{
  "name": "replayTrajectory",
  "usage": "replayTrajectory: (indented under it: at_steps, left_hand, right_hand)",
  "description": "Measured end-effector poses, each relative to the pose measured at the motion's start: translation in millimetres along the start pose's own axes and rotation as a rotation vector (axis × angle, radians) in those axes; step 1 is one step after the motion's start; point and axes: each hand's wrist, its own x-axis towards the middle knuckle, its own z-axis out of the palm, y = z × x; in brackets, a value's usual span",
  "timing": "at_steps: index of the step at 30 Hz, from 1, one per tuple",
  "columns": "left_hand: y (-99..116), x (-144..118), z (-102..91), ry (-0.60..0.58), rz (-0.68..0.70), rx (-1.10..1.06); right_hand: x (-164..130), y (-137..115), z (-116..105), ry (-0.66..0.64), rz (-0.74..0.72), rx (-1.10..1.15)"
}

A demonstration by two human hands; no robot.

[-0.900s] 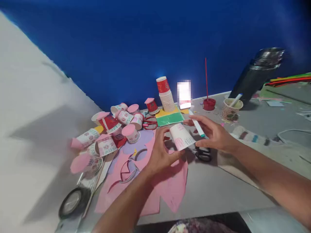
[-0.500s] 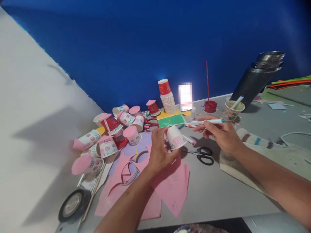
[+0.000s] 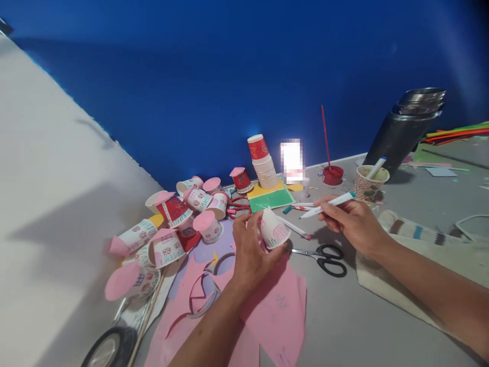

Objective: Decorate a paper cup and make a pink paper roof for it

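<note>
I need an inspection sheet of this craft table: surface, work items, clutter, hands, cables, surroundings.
Surface: grey table, pink paper sheets lying on it.
Job's things: small white paper cup with pink drawing; white marker with teal end.
Clutter: decorated cups pile, cup stack, black scissors, tape roll, red paint pot.
Grippers: left hand holds the cup; right hand holds the marker.
Cables: white cord at right edge.
Surroundings: blue wall, black flask.
</note>
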Motion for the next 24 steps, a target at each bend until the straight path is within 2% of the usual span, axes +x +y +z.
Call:
replayTrajectory:
  at_steps: [9, 15, 18, 24]
  left_hand:
    - [6.9, 0.4, -3.8, -0.015, 0.016, -0.065]
    - [8.4, 1.6, -2.1, -0.008, -0.044, -0.094]
    - [7.1, 2.1, 0.3, 0.013, -0.075, -0.107]
    - [-0.9, 2.5, 2.8, 0.018, -0.017, -0.129]
  right_hand:
    - [-9.1, -0.3, 4.1, -0.031, 0.047, 0.037]
    - [-5.9, -1.0, 2.6, -0.002, -0.002, -0.089]
    - [-6.1, 0.4, 2.3, -0.015, 0.023, -0.125]
    - [-9.3, 3.0, 4.6, -0.039, 0.04, -0.237]
